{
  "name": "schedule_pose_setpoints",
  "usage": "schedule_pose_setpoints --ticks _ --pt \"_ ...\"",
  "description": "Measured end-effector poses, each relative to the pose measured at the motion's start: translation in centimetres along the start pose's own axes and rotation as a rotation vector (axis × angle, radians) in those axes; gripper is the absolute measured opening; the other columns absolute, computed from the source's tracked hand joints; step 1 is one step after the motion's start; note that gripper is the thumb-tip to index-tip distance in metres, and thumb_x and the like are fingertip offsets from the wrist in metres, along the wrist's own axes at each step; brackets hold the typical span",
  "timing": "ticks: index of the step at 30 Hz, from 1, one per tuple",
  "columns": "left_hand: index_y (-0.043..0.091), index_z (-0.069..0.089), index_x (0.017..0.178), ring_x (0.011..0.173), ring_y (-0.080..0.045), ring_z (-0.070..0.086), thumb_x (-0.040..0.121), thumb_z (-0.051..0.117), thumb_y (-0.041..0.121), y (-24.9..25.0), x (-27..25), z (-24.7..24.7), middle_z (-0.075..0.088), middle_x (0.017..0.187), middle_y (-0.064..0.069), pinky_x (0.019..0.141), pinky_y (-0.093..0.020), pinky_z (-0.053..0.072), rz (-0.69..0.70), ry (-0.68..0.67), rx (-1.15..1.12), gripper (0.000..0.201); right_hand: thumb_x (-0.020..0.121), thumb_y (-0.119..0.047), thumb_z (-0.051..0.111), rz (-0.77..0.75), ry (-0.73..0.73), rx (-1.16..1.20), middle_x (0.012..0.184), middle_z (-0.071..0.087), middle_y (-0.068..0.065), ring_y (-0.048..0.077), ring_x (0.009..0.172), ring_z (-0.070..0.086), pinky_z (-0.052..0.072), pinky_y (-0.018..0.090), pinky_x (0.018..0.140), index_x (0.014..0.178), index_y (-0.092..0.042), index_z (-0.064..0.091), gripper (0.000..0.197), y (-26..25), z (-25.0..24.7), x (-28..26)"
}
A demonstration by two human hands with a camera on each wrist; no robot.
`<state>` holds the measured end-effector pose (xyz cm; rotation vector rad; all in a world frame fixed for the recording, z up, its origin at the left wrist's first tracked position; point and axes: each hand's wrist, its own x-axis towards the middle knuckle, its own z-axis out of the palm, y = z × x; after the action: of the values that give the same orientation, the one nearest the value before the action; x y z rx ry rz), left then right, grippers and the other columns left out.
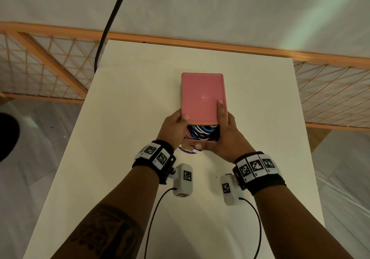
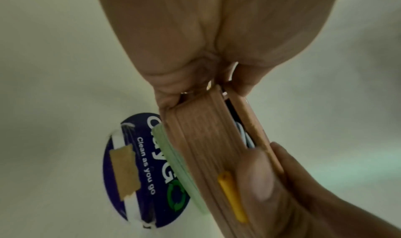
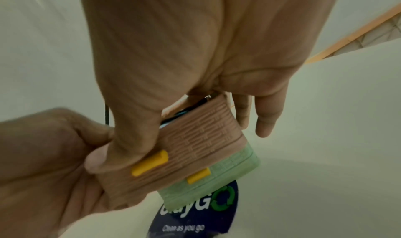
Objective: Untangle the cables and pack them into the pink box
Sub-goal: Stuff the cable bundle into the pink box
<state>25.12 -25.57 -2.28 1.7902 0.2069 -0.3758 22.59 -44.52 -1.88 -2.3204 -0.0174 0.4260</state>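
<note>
The pink box (image 1: 202, 96) stands mid-table, its flat lid covering all but the near end. In that gap lie coiled cables (image 1: 202, 132), black, white and blue. My left hand (image 1: 174, 128) grips the box's left near corner, thumb on the lid. My right hand (image 1: 226, 134) grips the right side, index finger flat on the lid and thumb against the ribbed front wall (image 3: 195, 138). A yellow latch (image 3: 149, 162) sits on that wall. A green box (image 3: 228, 176) lies directly under the pink one.
A round dark-blue sticker (image 2: 134, 173) with tape is on the white table (image 1: 140, 98) under the boxes' near end. A black cord (image 1: 112, 18) hangs at the table's far left corner. An orange railing with netting (image 1: 50, 58) runs behind and beside the table.
</note>
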Motion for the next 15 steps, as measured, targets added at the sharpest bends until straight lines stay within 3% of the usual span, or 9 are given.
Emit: schedule_pose_setpoints --ticks 3,6,12,15 --pt "0.017 0.064 0.130 0.109 -0.033 0.068 0.107 0.041 0.017 0.6 0.0 0.2 0.072 0.111 -0.007 0.101 -0.050 0.054 -0.018 0.019 0.069 0.033 0.069 -0.048 0.088 -0.009 0.046 -0.028 0.156 0.022 0.010 0.031 0.134 0.049 0.048 0.044 0.107 0.157 -0.033 -0.019 0.139 0.2 0.4 -0.2" --pt "0.018 0.057 0.140 0.116 -0.032 0.064 0.108 0.037 0.020 0.8 -0.3 0.2 0.068 0.122 -0.007 0.103 -0.048 0.051 0.001 0.005 0.115 0.038 0.070 -0.050 0.086 -0.011 0.106 -0.024 0.151 0.030 0.009 0.029 0.130 0.051 0.050 0.042 0.104 0.158 -0.035 -0.013 0.134 0.5 0.8 -0.2" --pt "0.028 0.042 0.150 0.105 -0.033 0.070 0.093 0.032 0.052 0.9 0.0 -0.6 0.070 0.120 -0.010 0.096 -0.054 0.056 -0.017 -0.103 0.213 0.063 0.077 -0.048 0.081 -0.026 0.211 -0.068 0.142 0.044 0.011 0.026 0.114 0.060 0.055 0.040 0.093 0.161 -0.031 -0.001 0.119 1.0 1.3 0.1" --pt "0.024 0.040 0.151 0.102 -0.030 0.068 0.107 0.033 0.043 0.9 0.4 -0.9 0.069 0.120 -0.009 0.088 -0.042 0.057 -0.003 -0.141 0.319 0.049 0.084 -0.045 0.076 -0.021 0.300 -0.088 0.137 0.051 0.009 0.026 0.112 0.060 0.057 0.040 0.086 0.161 -0.036 0.005 0.105 1.2 2.0 0.4"
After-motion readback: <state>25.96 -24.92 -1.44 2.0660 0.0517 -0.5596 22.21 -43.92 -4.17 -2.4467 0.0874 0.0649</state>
